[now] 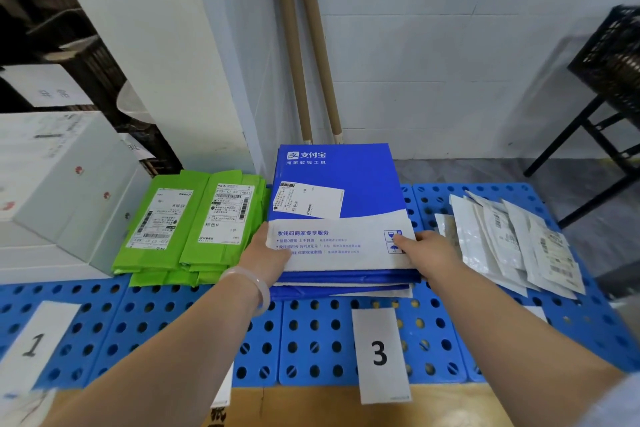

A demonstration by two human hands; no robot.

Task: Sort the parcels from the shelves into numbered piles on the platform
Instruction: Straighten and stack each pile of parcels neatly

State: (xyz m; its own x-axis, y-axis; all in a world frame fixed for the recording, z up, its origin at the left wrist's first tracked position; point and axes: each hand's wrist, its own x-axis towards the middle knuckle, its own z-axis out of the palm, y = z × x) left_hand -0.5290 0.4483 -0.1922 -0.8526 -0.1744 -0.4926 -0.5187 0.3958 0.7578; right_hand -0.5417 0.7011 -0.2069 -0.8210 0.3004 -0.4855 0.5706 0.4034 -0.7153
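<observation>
The parcel (332,191) tops the pile (346,290) behind label 3 (379,354), long axis pointing away from the person; left grip (268,255) and right grip (429,253) clamp its near corners, equally close.

Blue perforated platform (311,340) bears green parcels (194,225), blue parcels (339,184), white pouches (509,239), card 1 (34,347) and card 3 (379,354).

Open platform (426,205) between blue stack (332,177) and white pouches (502,239)
</observation>
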